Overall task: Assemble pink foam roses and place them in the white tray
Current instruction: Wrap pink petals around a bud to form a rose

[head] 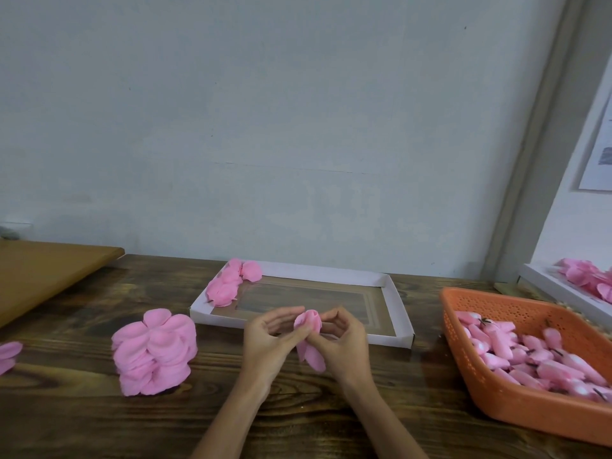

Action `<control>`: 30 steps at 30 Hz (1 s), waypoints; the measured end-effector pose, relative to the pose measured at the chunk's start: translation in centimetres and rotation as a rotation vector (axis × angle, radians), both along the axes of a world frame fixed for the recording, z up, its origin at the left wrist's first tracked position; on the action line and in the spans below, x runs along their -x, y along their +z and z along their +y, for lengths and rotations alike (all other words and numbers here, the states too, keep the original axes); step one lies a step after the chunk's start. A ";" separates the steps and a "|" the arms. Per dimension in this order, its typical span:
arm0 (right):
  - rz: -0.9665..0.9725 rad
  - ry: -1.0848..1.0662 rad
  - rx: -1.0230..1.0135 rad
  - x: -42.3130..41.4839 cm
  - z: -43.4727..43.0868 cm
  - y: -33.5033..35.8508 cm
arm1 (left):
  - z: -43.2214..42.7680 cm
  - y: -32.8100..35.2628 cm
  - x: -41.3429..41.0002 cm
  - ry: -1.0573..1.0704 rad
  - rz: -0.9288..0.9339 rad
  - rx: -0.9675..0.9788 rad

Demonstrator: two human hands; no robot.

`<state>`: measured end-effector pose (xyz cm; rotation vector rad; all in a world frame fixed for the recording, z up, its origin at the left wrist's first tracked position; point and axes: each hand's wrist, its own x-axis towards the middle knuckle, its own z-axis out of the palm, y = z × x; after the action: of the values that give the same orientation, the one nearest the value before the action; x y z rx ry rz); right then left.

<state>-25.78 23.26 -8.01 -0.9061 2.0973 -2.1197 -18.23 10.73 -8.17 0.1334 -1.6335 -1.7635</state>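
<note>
A half-made pink foam rose (309, 336) is held between both hands above the wooden table, its bud up and loose petals hanging below. My left hand (270, 339) pinches it from the left; my right hand (344, 342) pinches it from the right with curled fingers. Just behind them lies the white tray (395, 306), holding several finished pink roses (228, 283) in its far left corner. A thick stack of pink foam petal pieces (154, 351) stands to the left of my hands.
An orange perforated basket (477, 389) full of pink rose buds (536, 356) sits at the right. A second white tray with pink flowers (589, 279) is at the far right. A brown board (43, 273) lies at the back left; loose petals (8, 356) lie at the left edge.
</note>
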 end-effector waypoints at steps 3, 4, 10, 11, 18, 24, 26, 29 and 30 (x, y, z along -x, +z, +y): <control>0.033 -0.005 -0.029 -0.1 -0.1 -0.1 | -0.1 -0.2 0.2 0.039 -0.016 -0.004; 0.039 0.009 -0.045 -0.2 -0.1 -0.1 | -0.1 -0.3 0.2 0.044 -0.018 -0.018; -0.020 0.152 -0.054 0.6 0.3 0.3 | -0.7 0.0 0.1 0.048 -0.022 -0.063; -0.040 0.163 -0.027 0.6 0.4 0.3 | -0.7 0.0 0.1 0.034 -0.021 -0.067; -0.233 0.154 0.191 0.8 0.7 0.9 | -1.0 -0.5 0.3 0.024 -0.107 -0.125; -0.210 0.173 0.167 1.0 1.0 1.1 | -0.8 -0.7 0.2 -0.101 -0.245 -0.178; -0.187 0.201 0.153 0.9 1.1 1.2 | -1.0 -0.7 0.1 -0.079 -0.236 -0.239; -0.145 0.253 0.138 0.7 1.1 1.0 | -1.4 -0.8 0.2 -0.048 -0.224 -0.403; -0.129 0.264 0.130 0.7 1.0 1.0 | -1.3 -0.7 0.2 -0.041 -0.217 -0.437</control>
<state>-26.47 24.23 -7.03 -0.9684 1.6926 -2.1307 -18.44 9.40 -8.89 0.5114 -1.3736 -2.1784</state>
